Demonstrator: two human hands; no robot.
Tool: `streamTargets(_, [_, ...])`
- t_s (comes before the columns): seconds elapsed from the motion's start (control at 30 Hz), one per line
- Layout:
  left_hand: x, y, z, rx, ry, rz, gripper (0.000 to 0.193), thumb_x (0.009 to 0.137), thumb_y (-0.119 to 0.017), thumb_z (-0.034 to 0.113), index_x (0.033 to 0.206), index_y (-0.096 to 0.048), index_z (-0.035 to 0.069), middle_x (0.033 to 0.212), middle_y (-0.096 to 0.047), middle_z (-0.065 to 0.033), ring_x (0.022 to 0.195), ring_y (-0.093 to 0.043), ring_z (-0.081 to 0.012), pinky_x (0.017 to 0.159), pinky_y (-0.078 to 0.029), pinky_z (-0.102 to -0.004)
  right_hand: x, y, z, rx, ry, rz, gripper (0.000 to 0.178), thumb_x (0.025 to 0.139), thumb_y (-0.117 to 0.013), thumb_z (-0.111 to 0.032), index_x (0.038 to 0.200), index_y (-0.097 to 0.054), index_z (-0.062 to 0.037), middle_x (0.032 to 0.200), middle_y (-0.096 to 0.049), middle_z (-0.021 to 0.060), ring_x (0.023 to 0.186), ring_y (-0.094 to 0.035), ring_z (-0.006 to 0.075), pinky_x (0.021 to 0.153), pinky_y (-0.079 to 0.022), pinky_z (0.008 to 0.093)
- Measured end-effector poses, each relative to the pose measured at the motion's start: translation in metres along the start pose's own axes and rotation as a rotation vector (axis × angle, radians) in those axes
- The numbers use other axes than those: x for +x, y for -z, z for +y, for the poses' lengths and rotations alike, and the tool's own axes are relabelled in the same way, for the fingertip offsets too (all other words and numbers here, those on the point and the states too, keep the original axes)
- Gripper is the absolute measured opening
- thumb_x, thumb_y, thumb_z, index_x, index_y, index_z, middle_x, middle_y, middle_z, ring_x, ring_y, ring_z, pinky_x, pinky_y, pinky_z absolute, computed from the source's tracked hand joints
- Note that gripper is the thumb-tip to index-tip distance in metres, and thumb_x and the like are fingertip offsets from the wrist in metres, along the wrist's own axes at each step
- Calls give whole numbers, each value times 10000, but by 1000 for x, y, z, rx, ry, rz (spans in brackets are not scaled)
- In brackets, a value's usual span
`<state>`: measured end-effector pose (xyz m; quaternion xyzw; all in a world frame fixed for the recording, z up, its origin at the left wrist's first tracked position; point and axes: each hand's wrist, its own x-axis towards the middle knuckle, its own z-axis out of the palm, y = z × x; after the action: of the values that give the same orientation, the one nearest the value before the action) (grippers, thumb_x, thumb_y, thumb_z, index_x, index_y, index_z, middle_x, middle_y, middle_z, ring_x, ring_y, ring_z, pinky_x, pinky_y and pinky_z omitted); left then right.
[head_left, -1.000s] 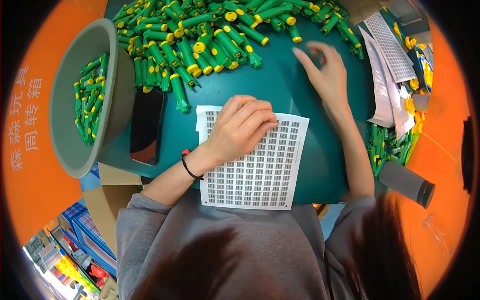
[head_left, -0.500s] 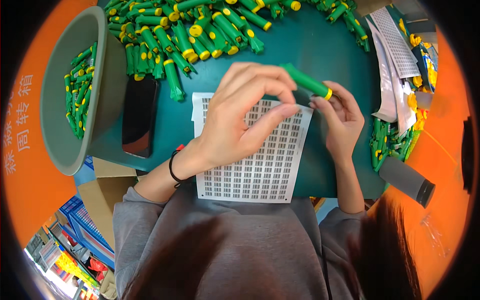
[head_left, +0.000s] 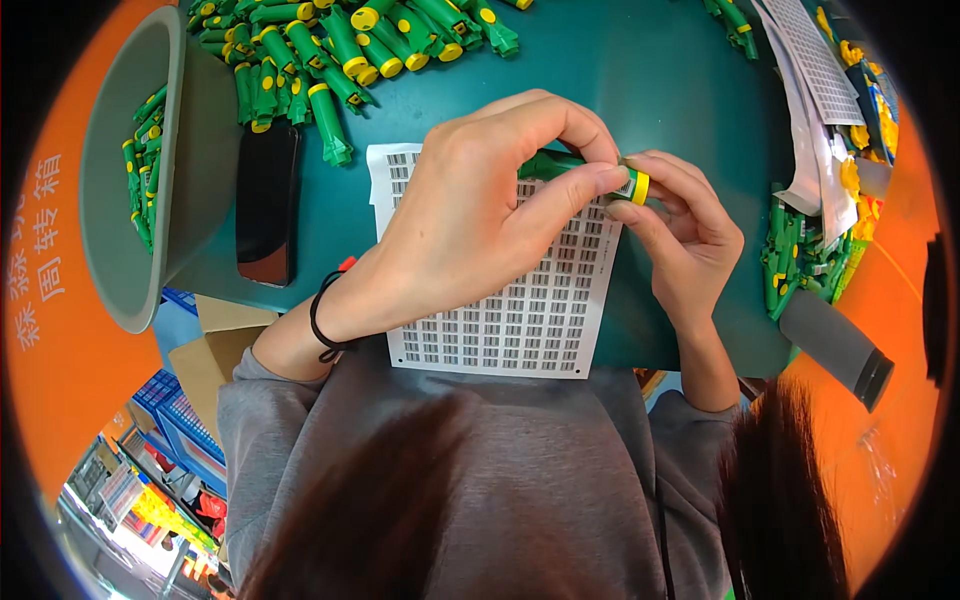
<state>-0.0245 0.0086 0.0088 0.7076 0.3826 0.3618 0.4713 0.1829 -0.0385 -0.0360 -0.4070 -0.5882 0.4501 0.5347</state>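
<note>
Above a white sheet of small barcode stickers [head_left: 500, 345], both hands meet on a green tube with a yellow end [head_left: 546, 164]. My right hand [head_left: 695, 225] pinches it by the yellow end, thumb below and fingers above. At that end, the thumb and forefinger of my left hand [head_left: 475, 195] close on the tube, pressing where a small white barcode sticker [head_left: 627, 184] shows on the green. The left fingers hide much of the tube's middle. Part of the sheet lies beneath my left hand and wrist.
A heap of similar green tubes [head_left: 400, 45] covers the far left of the dark green table. Left of it stands a grey-green tub [head_left: 172, 200] holding more tubes, beside a black phone [head_left: 268, 205]. More sticker sheets [head_left: 815, 65], tubes and a grey cylinder [head_left: 835, 345] lie at right.
My left hand has moved right and closed onto the tube, which my right hand still holds. A barcode sticker now shows near the yellow end. The whole view has shifted slightly.
</note>
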Motion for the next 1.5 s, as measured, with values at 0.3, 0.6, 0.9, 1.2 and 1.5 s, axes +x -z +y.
streamTargets(0.3, [0, -5, -2, 31, 19, 8, 97, 896, -711, 33, 971, -672, -14, 1004, -700, -91, 965, -658, -161, 889, -505, -288, -2, 0, -1, -13, -43, 26, 395, 812, -732, 138, 1195, -661, 70, 1258, -625, 185, 1073, -656, 206, 928, -560, 305])
streamTargets(0.6, [7, 4, -14, -296, 498, -327, 304, 1026, -615, 292, 1053, -707, 3, 822, -648, 15, 758, -590, -59, 683, -493, -240, 1, 3, 4, 4, -33, -65, 392, 827, -728, 129, 1208, -681, 50, 1216, -623, 147, 1051, -639, 197, 909, -579, 303])
streamTargets(0.9, [-44, 114, 0, 101, 84, 1043, 229, 992, -585, 191, 1019, -731, 15, 889, -735, -101, 743, -679, -158, 622, -521, -288, 19, 16, 13, -799, -51, 0, 407, 839, -777, -108, 1228, -681, -36, 1149, -651, 79, 1075, -577, 176, 955, -445, 307])
streamTargets(1.2, [-28, 21, -57, 687, -345, 212, 226, 776, -794, 174, 996, -752, 135, 1020, -674, 2, 962, -624, -225, 824, -496, -354, 18, 9, 26, -457, -315, -37, 132, 883, -758, -116, 953, -755, -5, 899, -650, 26, 883, -583, 107, 812, -450, 244])
streamTargets(1.5, [-33, 7, -88, 733, -546, 220, 198, 720, -724, 117, 916, -734, 90, 1033, -688, -6, 944, -615, -215, 836, -491, -356, 21, 6, 25, -522, -338, -42, 123, 882, -762, -124, 932, -765, -12, 875, -635, 22, 846, -557, 97, 755, -437, 232])
